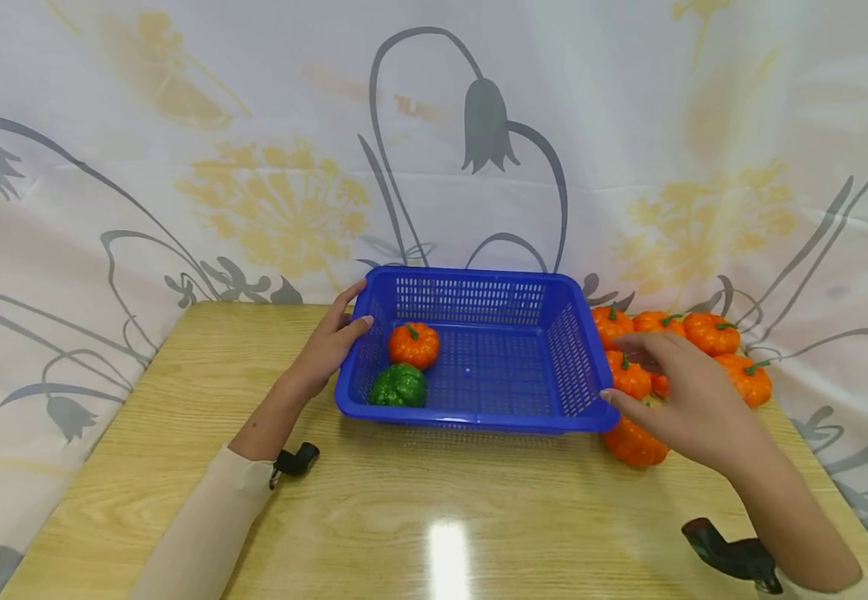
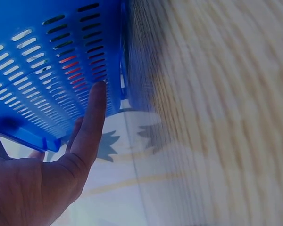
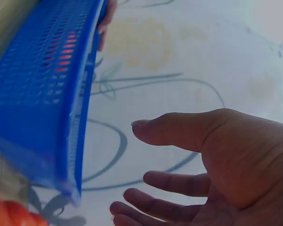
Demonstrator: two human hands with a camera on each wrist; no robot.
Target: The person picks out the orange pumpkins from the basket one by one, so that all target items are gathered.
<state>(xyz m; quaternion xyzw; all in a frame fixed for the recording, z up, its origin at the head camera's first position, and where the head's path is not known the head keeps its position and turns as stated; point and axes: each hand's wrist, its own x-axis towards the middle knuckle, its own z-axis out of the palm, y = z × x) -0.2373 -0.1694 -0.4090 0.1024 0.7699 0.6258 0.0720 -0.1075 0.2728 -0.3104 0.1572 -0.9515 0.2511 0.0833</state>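
A blue plastic basket [image 1: 471, 422] with slotted walls stands on the table. Inside, near its left wall, lie an orange toy pumpkin [image 1: 413, 347] and a green one [image 1: 399, 386] in front of it. My left hand [image 1: 323, 346] grips the basket's left side, thumb over the rim and fingers along the outer wall, as the left wrist view also shows. Beside the right rim hovers my right hand [image 1: 692, 396], fingers spread and nothing held. In the right wrist view a gap separates its thumb from the basket wall [image 3: 23, 117].
Several orange pumpkins [image 1: 711, 333] sit right of the basket, some partly hidden by the right hand; one [image 1: 634, 443] lies nearer the front. A flower-printed cloth [image 1: 434, 167] hangs behind the wooden table [image 1: 373, 517]. Black camera mounts [image 1: 730, 554] are strapped at both wrists.
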